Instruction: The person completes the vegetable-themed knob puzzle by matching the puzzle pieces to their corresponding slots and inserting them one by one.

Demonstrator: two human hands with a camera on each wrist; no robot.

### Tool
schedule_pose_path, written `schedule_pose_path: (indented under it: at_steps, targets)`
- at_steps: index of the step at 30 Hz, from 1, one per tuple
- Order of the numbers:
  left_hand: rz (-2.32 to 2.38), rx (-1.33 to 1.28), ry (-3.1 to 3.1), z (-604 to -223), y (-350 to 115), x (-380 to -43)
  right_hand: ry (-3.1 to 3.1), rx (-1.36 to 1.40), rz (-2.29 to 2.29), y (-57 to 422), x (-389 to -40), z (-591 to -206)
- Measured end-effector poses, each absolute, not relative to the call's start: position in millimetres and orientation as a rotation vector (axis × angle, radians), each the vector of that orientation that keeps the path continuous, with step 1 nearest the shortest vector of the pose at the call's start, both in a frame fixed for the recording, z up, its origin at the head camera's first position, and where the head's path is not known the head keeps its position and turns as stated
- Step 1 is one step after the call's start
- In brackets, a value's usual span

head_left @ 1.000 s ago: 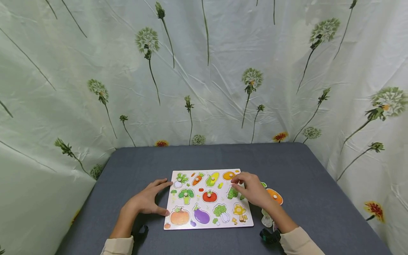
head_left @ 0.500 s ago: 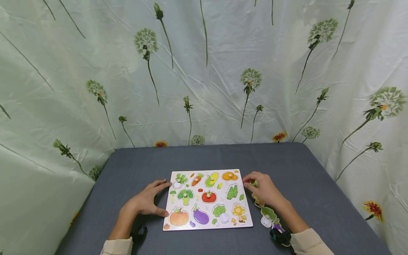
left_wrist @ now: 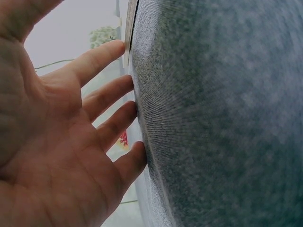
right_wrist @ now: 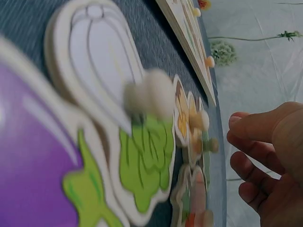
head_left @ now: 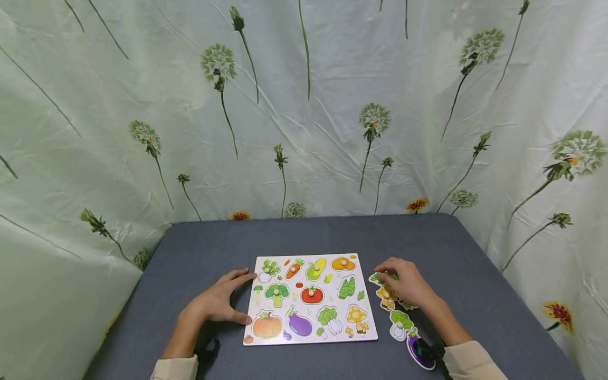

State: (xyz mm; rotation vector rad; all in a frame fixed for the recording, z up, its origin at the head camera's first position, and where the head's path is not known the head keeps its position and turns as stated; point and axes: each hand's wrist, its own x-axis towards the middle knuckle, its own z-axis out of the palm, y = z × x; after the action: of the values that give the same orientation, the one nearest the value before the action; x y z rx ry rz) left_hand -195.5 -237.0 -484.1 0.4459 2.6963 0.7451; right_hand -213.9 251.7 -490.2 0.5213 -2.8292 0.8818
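A white vegetable puzzle board [head_left: 285,338] lies flat on the table. Its carrot [head_left: 294,269], corn [head_left: 315,269] and tomato [head_left: 312,295] bear knobs. At the board's left edge my left hand [head_left: 220,298] is spread, thumb and index finger against the edge. My right hand [head_left: 406,282] is over the loose pieces to the right, fingers bent above a green piece [head_left: 377,278]. In the right wrist view the fingers [right_wrist: 255,125] are apart from the knobs and hold nothing. Nearby lie a mushroom piece [head_left: 387,298], a bok choy piece [head_left: 400,324] and an eggplant piece [head_left: 418,351].
A dark grey cloth covers the table [head_left: 309,235]. Behind it hangs a pale curtain [head_left: 323,132] printed with dandelions. Part of the loose pieces is hidden under my right hand and forearm. A black strap [head_left: 429,351] circles the right wrist above the eggplant piece.
My right hand has moved right, from over the board's green pea-pod picture to the loose pieces, uncovering the mushroom and eggplant pieces. The left hand has stayed at the board's edge.
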Motion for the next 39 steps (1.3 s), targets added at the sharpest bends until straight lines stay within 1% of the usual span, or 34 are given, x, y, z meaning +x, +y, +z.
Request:
schedule_pose_path:
  at_steps: [12, 23, 39]
  targets:
    - [0.753, 0.444, 2.686, -483.1, -237.1, -194.3, -2.927, 0.503, 0.863, 268.2, -215.2, -492.9]
    - [0.764, 0.443, 2.686, -484.1, -237.3, -194.7, -2.945, 0.573, 0.919, 272.3, -222.5, -495.3]
    - [0.766, 0.447, 2.686, -483.6, -237.9, -195.6, -2.902, 0.592, 1.040, 276.2, -221.7, -500.5]
